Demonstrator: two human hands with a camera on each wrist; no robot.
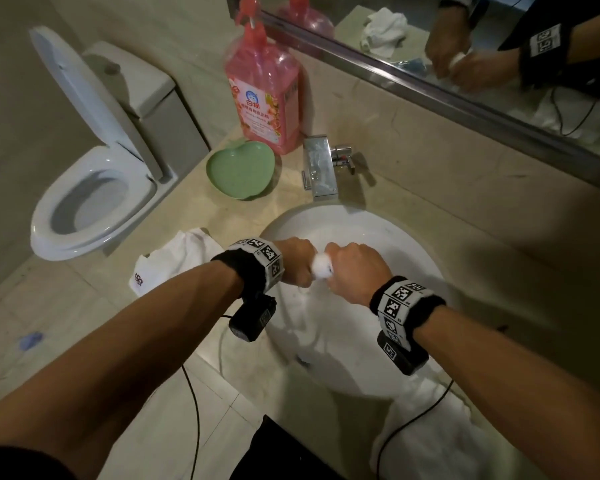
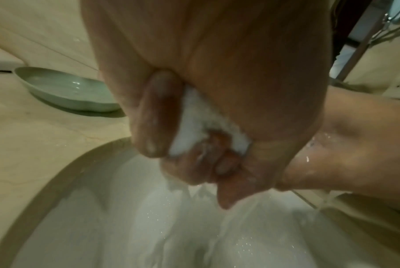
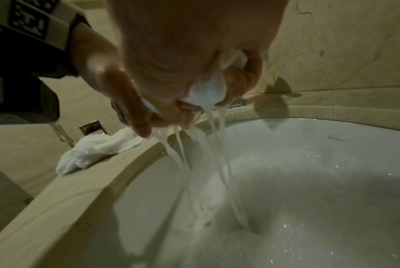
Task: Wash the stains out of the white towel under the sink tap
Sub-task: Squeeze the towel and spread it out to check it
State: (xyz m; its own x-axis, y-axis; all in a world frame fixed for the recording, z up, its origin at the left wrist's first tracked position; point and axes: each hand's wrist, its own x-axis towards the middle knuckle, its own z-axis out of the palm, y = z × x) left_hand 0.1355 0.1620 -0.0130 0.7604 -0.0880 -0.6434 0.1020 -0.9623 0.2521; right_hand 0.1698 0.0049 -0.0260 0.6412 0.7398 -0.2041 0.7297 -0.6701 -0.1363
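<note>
The white towel (image 1: 321, 267) is bunched into a tight wad between my two fists above the sink basin (image 1: 388, 237). My left hand (image 1: 297, 263) grips its left end and my right hand (image 1: 355, 270) grips its right end. In the left wrist view the wet towel (image 2: 194, 116) bulges between curled fingers (image 2: 155, 116). In the right wrist view the towel (image 3: 208, 90) pokes out of my fist and milky water (image 3: 219, 154) streams down into the basin (image 3: 309, 181). The chrome tap (image 1: 321, 168) stands behind the basin; no water shows at its spout.
A green apple-shaped dish (image 1: 241, 169) and a pink soap bottle (image 1: 265, 88) stand on the counter left of the tap. Another white cloth (image 1: 174, 261) lies at the counter's left edge. A toilet (image 1: 94, 188) with raised lid is at left, a mirror (image 1: 465, 46) behind.
</note>
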